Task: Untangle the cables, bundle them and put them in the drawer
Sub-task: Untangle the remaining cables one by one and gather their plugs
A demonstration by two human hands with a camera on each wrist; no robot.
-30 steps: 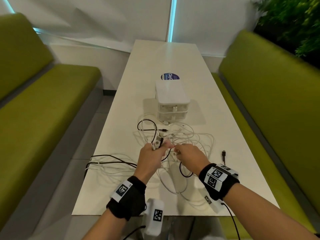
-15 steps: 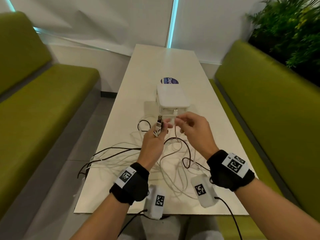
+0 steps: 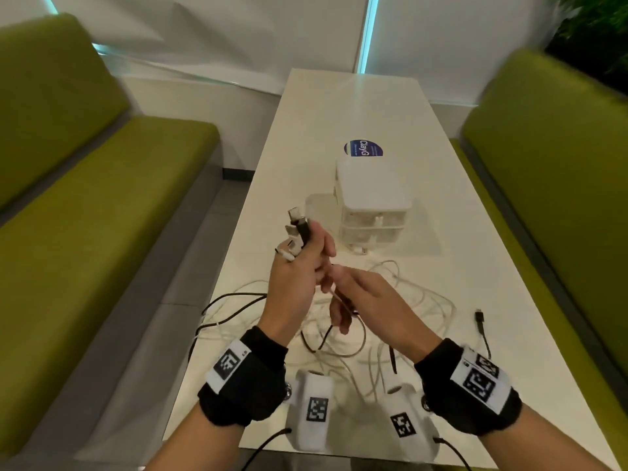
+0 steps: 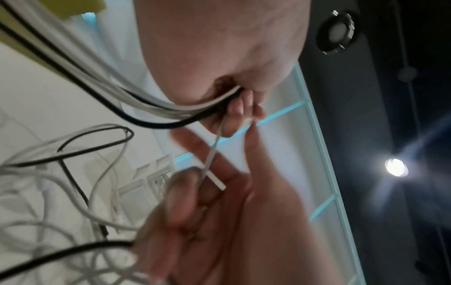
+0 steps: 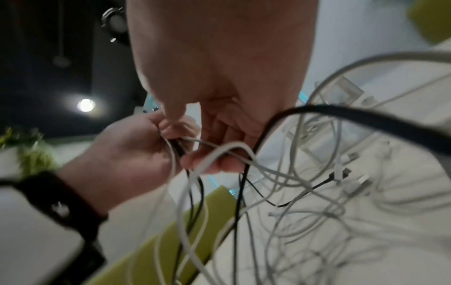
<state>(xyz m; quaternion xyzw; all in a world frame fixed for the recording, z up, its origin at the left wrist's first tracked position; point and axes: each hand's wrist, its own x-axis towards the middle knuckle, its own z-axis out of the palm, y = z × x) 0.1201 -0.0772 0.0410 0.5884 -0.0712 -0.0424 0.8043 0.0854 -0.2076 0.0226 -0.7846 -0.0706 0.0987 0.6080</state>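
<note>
A tangle of white and black cables (image 3: 384, 311) lies on the white table (image 3: 356, 103) in front of a small white drawer unit (image 3: 372, 202). My left hand (image 3: 306, 263) is raised above the table and grips several cable ends, with a black plug (image 3: 299, 222) and white plugs sticking up out of the fist. In the left wrist view the cable bundle (image 4: 146, 108) runs out under the fist. My right hand (image 3: 353, 297) sits just right of it and pinches a thin white cable (image 4: 209, 156); a white cable loop (image 5: 227, 150) crosses its fingers.
A blue round sticker (image 3: 363, 148) marks the table behind the drawer unit. A loose black plug (image 3: 480, 317) lies at the right of the tangle. Green benches (image 3: 85, 205) flank the table on both sides. Some cables hang over the table's left edge (image 3: 207, 321).
Both hands rose from the table with the cable ends. The left hand has since moved left and higher; the right hand dropped below it and slid down a white cable.
</note>
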